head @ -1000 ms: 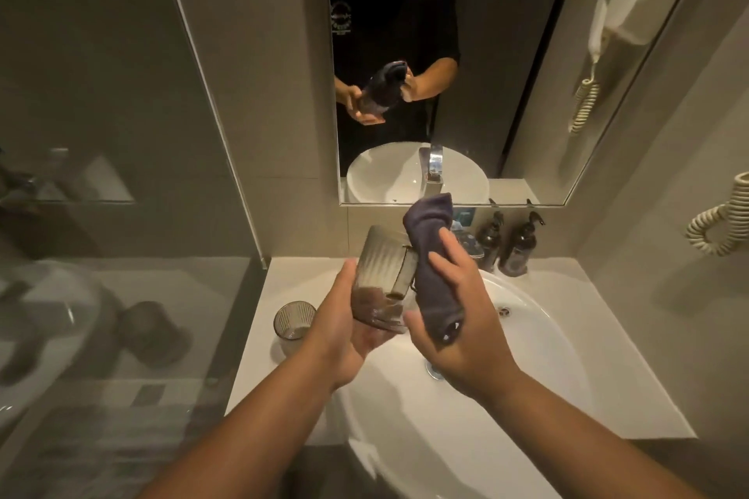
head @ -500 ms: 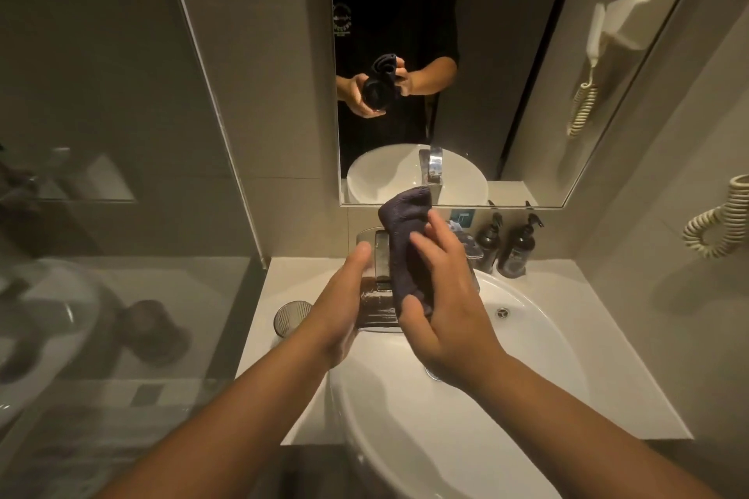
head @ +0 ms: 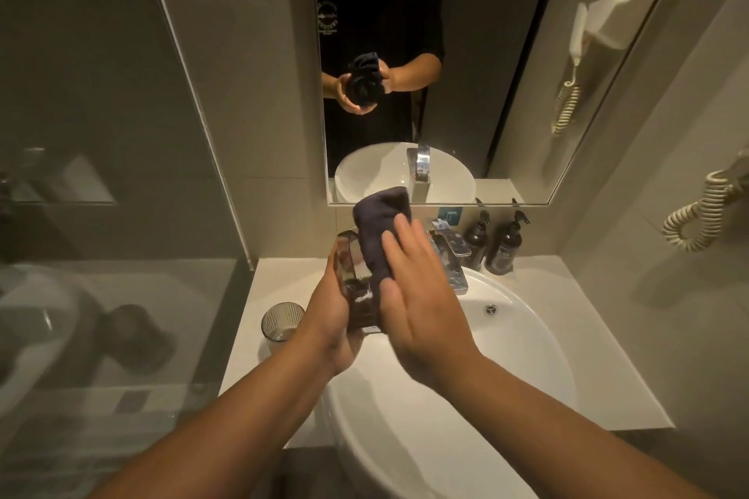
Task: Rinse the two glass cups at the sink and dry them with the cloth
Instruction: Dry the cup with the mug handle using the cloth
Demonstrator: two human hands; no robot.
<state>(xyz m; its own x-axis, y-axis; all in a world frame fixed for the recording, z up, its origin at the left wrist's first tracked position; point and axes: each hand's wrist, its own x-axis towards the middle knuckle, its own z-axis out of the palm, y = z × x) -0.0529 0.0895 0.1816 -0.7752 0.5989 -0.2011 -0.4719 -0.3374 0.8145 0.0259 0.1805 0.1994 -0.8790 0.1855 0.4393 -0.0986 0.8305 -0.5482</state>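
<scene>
Both forearms reach in over the near rim of the white sink (head: pixel 506 377), whose bowl overhangs the front edge of the counter (head: pixel 251 320). Above the bowl's left portion, the left hand (head: pixel 330 320) is wrapped around a ribbed glass cup (head: pixel 356 280), held tilted. The right hand (head: pixel 417 296) lies against the cup's right side, fingers fairly straight, pressing a dark cloth (head: pixel 379 227) to the glass; the cloth's upper end sticks up past the fingertips. The second glass cup (head: pixel 281 320) stands upright on the counter just left of the left wrist, near the counter's left edge and the glass partition. Behind the hands sits the chrome faucet (head: pixel 452 259), with two dark pump bottles (head: pixel 492 243) against the back wall to its right.
</scene>
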